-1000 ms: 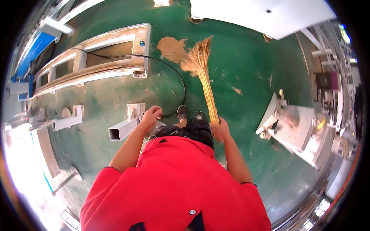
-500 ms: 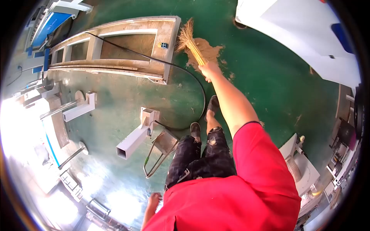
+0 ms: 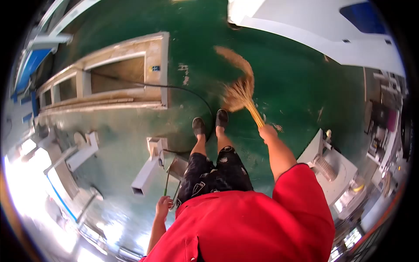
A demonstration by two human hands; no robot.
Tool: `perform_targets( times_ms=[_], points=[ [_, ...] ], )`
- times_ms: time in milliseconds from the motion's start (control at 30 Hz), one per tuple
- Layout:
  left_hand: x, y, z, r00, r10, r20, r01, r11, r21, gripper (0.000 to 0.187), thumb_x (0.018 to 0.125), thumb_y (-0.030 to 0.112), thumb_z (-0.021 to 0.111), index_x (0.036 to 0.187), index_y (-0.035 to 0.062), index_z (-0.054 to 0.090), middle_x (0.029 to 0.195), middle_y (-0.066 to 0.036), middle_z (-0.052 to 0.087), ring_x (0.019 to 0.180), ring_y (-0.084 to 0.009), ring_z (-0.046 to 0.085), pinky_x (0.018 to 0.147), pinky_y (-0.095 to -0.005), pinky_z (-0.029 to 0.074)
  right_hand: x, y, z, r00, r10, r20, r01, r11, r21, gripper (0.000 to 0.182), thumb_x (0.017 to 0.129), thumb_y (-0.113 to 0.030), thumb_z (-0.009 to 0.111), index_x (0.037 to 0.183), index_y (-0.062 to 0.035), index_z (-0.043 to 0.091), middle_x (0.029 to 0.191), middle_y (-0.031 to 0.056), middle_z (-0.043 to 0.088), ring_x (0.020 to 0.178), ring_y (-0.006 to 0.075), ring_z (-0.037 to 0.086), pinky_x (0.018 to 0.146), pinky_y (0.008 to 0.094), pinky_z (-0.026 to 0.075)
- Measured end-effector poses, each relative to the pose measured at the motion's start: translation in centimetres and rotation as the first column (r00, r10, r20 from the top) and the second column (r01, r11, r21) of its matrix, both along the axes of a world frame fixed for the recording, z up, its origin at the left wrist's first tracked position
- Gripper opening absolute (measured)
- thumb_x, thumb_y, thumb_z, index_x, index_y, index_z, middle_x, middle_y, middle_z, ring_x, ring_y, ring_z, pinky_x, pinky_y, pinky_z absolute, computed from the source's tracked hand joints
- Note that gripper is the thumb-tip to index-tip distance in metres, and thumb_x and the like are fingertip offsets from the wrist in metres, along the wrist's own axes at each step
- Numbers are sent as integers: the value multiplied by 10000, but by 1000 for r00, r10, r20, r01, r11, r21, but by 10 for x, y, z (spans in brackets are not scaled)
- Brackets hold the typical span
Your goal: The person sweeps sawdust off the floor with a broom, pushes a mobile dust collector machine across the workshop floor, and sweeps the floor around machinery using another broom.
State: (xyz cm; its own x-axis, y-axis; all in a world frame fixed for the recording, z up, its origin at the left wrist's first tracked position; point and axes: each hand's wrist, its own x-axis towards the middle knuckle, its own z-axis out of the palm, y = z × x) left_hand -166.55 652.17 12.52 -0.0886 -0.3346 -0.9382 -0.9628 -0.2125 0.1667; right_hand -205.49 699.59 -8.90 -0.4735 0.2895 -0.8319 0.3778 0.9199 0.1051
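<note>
My right hand [image 3: 267, 132] grips the handle of a straw broom [image 3: 242, 97], whose bristles rest on the green floor just right of my feet. A smear of tan sawdust [image 3: 234, 60] curves from the far floor down to the bristles. My left hand [image 3: 163, 206] hangs low at my side and holds the green wire handle of a metal dustpan [image 3: 178, 168], which sits on the floor by my left leg. I wear a red shirt and dark printed trousers.
A long dusty metal frame [image 3: 109, 83] lies at the left, with a black cable [image 3: 183, 89] running from it past my feet. A square metal tube [image 3: 147, 172] lies beside the dustpan. White machines stand at the top right [image 3: 314, 26] and right [image 3: 331, 170].
The broom has swept from the far frame corner back toward my feet, dragging the sawdust into a curved streak. My right arm has pulled in; my left hand still holds the dustpan handle.
</note>
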Motion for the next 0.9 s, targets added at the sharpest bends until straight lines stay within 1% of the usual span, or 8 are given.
perform_targets(
  times_ms=[100, 167, 267, 367, 433, 533, 600, 900],
  points=[
    [-37, -59, -31, 993, -104, -56, 104, 995, -11, 267, 970, 208, 511, 1147, 33, 609, 937, -88, 677, 754, -162, 647, 660, -287, 513, 63, 68, 18, 993, -118, 4, 116, 977, 180, 425, 904, -378, 567, 1009, 22, 664, 792, 145, 710, 552, 310, 676, 548, 429, 560],
    [-65, -80, -28, 986, -142, -87, 139, 989, -42, 260, 967, 222, 524, 1131, 40, 611, 931, -82, 675, 758, -155, 640, 678, -284, 505, 98, 85, 51, 972, -231, 32, 214, 939, 269, 450, 884, -442, 574, 1059, -46, 698, 1020, 161, 719, 973, 347, 690, 817, 449, 549],
    [-118, -89, -21, 969, -236, -71, 230, 970, -82, 281, 967, 247, 531, 1138, 36, 604, 936, -86, 667, 788, -168, 639, 720, -301, 501, 129, 83, 91, 836, -548, 12, 527, 811, 255, 492, 879, -478, 596, 987, -5, 682, 975, 188, 715, 915, 344, 700, 779, 468, 550],
    [-134, -98, -25, 959, -274, -71, 272, 962, -32, 276, 960, 243, 539, 1131, 38, 606, 936, -83, 671, 786, -167, 639, 717, -299, 490, 168, 75, 103, 855, -505, -114, 517, 847, 125, 491, 906, -438, 594, 950, 50, 618, 762, 176, 670, 532, 279, 666, 421, 398, 517],
    [-140, -97, -36, 954, -293, -66, 294, 956, 6, 279, 951, 240, 547, 1133, 38, 608, 947, -83, 676, 787, -165, 640, 715, -297, 484, 186, 72, 74, 887, -381, -261, 396, 918, 5, 541, 902, -484, 590, 971, 52, 615, 823, 204, 678, 632, 338, 680, 523, 447, 530],
    [-138, -94, -52, 940, -337, -45, 340, 939, 53, 292, 950, 243, 547, 1142, 31, 604, 957, -84, 676, 794, -167, 640, 719, -299, 483, 98, 4, 77, 892, -250, -377, 205, 966, -155, 585, 900, -542, 567, 1011, 29, 632, 922, 259, 660, 944, 439, 620, 776, 515, 479],
    [-141, -88, -54, 928, -370, -41, 372, 926, 65, 286, 958, 246, 541, 1149, 37, 587, 958, -95, 671, 800, -191, 645, 737, -317, 498, 23, -43, 52, 892, -126, -433, 49, 982, -185, 568, 887, -553, 581, 962, 8, 621, 911, 248, 679, 883, 443, 647, 739, 521, 513],
    [-102, -108, -21, 921, -383, 70, 389, 916, -102, 284, 953, 215, 550, 1153, 19, 604, 945, -105, 690, 806, -170, 658, 710, -300, 502, -169, -156, -35, 950, -97, -296, 53, 987, -154, 357, 895, -417, 595, 1055, -126, 724, 1047, 87, 722, 979, 279, 693, 808, 390, 555]
  ],
)
